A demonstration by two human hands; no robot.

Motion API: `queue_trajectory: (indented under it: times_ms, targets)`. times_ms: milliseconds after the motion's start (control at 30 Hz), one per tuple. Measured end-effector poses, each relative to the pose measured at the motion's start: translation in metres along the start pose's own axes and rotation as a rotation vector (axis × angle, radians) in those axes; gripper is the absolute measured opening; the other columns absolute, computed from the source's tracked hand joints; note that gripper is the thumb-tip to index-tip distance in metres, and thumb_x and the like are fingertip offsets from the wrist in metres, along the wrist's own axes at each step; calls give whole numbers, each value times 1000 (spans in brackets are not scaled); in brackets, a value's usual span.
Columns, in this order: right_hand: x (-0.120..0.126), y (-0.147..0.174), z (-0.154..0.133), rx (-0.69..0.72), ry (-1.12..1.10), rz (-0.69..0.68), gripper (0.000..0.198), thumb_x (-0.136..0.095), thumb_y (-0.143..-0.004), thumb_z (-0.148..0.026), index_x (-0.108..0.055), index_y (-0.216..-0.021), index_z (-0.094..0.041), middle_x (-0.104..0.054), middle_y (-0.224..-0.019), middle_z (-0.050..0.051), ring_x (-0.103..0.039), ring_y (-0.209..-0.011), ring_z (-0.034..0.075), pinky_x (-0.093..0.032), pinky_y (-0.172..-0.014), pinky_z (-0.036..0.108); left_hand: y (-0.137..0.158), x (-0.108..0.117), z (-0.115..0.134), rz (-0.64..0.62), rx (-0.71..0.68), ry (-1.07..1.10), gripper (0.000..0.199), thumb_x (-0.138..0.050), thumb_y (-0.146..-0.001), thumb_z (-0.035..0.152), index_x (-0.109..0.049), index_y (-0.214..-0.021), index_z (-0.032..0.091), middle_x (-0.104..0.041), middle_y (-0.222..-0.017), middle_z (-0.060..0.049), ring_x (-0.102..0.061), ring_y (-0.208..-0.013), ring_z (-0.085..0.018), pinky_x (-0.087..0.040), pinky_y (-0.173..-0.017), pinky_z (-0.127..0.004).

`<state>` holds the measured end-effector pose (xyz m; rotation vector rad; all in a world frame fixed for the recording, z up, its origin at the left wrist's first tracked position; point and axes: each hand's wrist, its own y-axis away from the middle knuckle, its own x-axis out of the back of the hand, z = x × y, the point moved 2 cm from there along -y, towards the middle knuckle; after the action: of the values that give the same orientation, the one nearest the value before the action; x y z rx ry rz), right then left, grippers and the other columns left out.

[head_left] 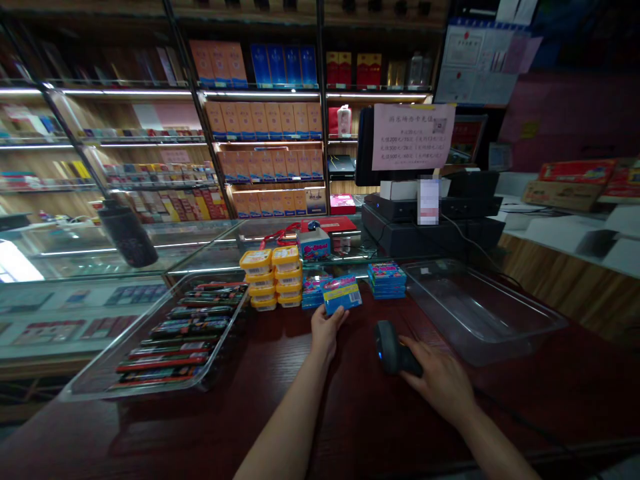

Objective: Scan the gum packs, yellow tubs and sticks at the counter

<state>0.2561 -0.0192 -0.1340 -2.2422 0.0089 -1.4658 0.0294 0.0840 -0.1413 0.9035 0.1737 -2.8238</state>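
Observation:
Between its thumb and fingers, my left hand (327, 331) pinches a small blue and yellow packet (342, 294) with a barcode on its face. Just behind that packet, partly hidden, is a stack of similar blue packets (313, 291). Another blue stack (387, 280) stands to the right. My right hand (440, 377) is wrapped round the handle of a black barcode scanner (393, 350), whose blue light is lit. Two columns of yellow-lidded tubs (263, 281) stand left of the packets, near a blue and pink box (315, 245).
A clear tray (83, 380) of dark, stick-shaped packs lies at left; another clear tray (547, 317) sits at right. Behind are a monitor with a paper sign (413, 137), a black cash drawer (430, 230) and a glass counter (200, 250). A black bottle (127, 233) stands left.

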Motion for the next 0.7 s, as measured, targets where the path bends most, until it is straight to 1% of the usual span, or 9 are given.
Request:
queue_trajectory:
  times_ms: [100,167,233,300,433,500,600,700]
  targets:
    - [11,-4,-7,-139,-192,-36,50,-61,-76,-37,-50,-125,-27,-67,-112,6,-65,-97,25,-49,-79,37,-3,3,-4,10,-8,23,50,-85,-49,22,-61,-92,13,-68,-88,-4,-65,-82,-15,-52,-88,-39]
    - [21,-8,-15,-230,-370,-45,44,-60,-76,-42,-55,-116,-24,-69,-106,6,-65,-96,24,-49,-80,35,-6,4,-6,21,-24,29,52,-85,-49,22,-60,-94,14,-67,-90,-3,-65,-84,-16,-53,-88,-40]
    - [30,-11,-24,-251,-550,-28,40,-56,-79,-46,-57,-110,-20,-68,-107,7,-64,-98,23,-48,-83,34,-7,5,-8,16,-42,3,54,-85,-50,24,-59,-96,13,-67,-91,-4,-65,-84,-16,-53,-87,-40]
    - [34,-14,-31,-293,-657,-28,40,-57,-77,-47,-58,-106,-19,-69,-101,7,-63,-95,23,-49,-80,34,-8,5,-10,5,-58,-37,55,-84,-52,28,-59,-97,12,-67,-91,-5,-65,-83,-17,-53,-86,-41]
    - [34,-13,-40,-393,-702,-45,45,-65,-68,-47,-60,-102,-18,-68,-80,3,-64,-83,23,-50,-66,33,-8,6,-14,16,-80,-73,54,-83,-53,30,-57,-96,12,-66,-91,-6,-65,-82,-18,-54,-83,-42]
    - [32,-12,-42,-414,-708,-57,47,-67,-66,-46,-60,-103,-19,-65,-72,1,-64,-74,22,-49,-60,31,-7,6,-14,22,-89,-80,53,-82,-53,28,-57,-97,12,-66,-92,-7,-64,-81,-17,-55,-81,-41]
    - [32,-11,-45,-432,-718,-58,47,-66,-66,-45,-61,-105,-18,-64,-67,0,-62,-67,20,-47,-56,29,-8,4,-15,24,-98,-95,53,-81,-54,28,-56,-97,12,-66,-92,-7,-64,-79,-17,-56,-78,-39]
    - [34,-12,-47,-441,-732,-44,46,-66,-66,-44,-61,-104,-18,-65,-68,1,-62,-67,19,-46,-55,29,-8,3,-15,27,-107,-150,52,-81,-53,29,-58,-96,11,-66,-86,-6,-64,-75,-16,-56,-74,-36]
